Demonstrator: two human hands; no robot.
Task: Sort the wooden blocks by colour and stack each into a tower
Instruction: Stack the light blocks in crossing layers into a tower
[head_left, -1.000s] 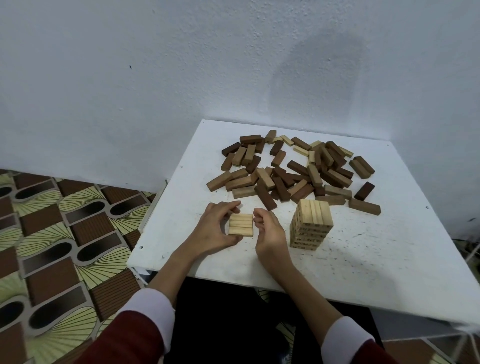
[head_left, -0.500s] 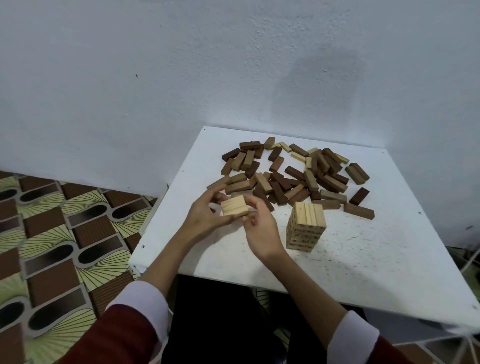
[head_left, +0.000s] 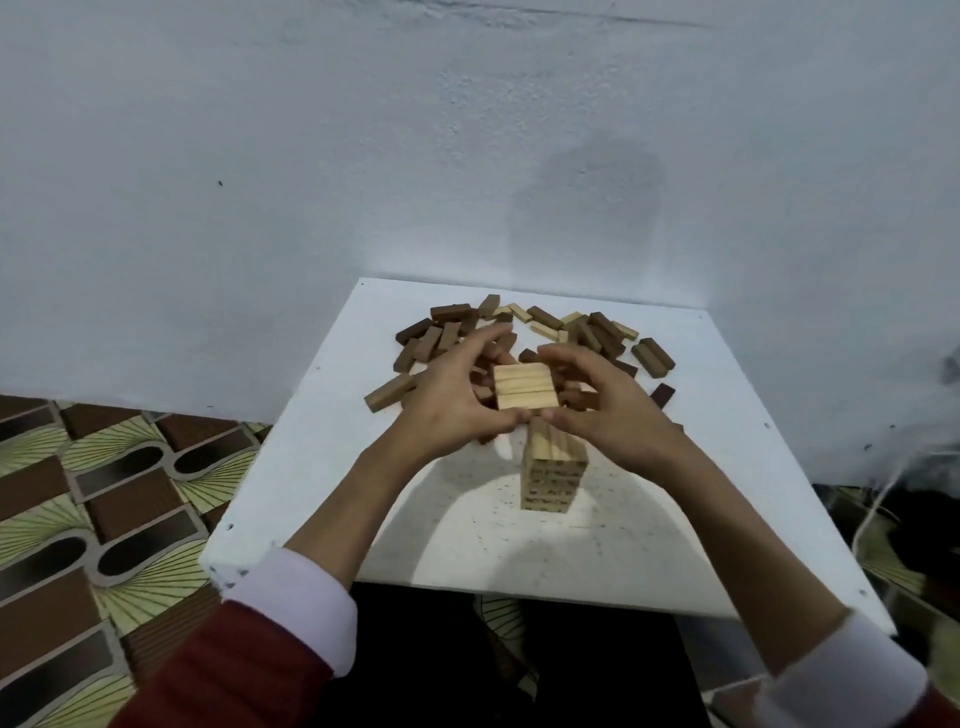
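A flat layer of three pale wooden blocks (head_left: 523, 386) hangs in the air between both hands, just above and behind the pale tower (head_left: 554, 472) on the white table (head_left: 322, 467). My left hand (head_left: 451, 396) grips the layer's left side, my right hand (head_left: 602, 405) grips its right side. Thumbs meet under its near edge. Behind the hands lies a loose pile of dark, mid-brown and pale blocks (head_left: 592, 332), partly hidden by my fingers.
A mid-brown block (head_left: 389, 393) lies apart at the pile's left. A dark one (head_left: 662, 396) sits at the right. The table backs onto a white wall. Patterned floor tiles (head_left: 104, 493) spread to the left, cables and dark clutter (head_left: 914, 499) to the right.
Both hands lifted the three-block layer off the table at the tower's left and carried it right, up over the tower. The camera view shifted too.
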